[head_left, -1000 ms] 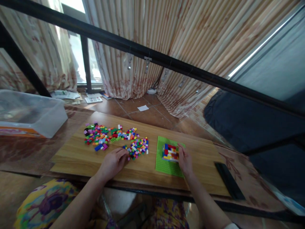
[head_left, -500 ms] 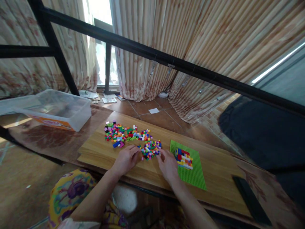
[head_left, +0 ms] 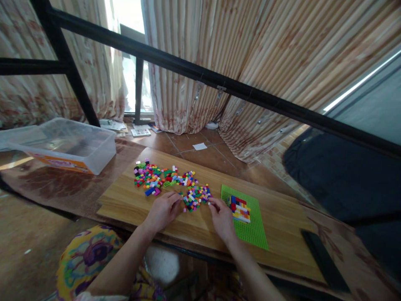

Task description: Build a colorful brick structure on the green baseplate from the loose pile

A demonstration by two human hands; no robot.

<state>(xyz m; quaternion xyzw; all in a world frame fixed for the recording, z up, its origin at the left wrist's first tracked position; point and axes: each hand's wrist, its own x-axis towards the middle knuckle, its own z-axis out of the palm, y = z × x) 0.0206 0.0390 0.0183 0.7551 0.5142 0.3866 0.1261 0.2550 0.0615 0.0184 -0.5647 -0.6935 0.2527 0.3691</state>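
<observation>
— Why do your hands sit so?
— Your left hand (head_left: 163, 211) and right hand (head_left: 222, 217) flank the bricks (head_left: 196, 196) so both reach the pile. Fingertips curl at its near edge, but whether either pinches a piece I cannot tell.
— The plate (head_left: 254, 235)?
— Just right of your right hand, within easy reach.

Note on myself, head view. My left hand (head_left: 163, 211) and right hand (head_left: 223, 218) are bare. Both forearms are uncovered, the right one down to the lower edge of the view. At my left elbow a strip of pale sleeve (head_left: 94, 295) shows: whitish, plain, only its edge in view. Over my lap lies a printed garment (head_left: 83, 261) with a yellow ground and large swirling motifs in purple, with teal and green patches. The same print shows again between my arms, darker there, in shadow. Fabric type: cannot tell. Nails and finer detail — too small to read.
</observation>
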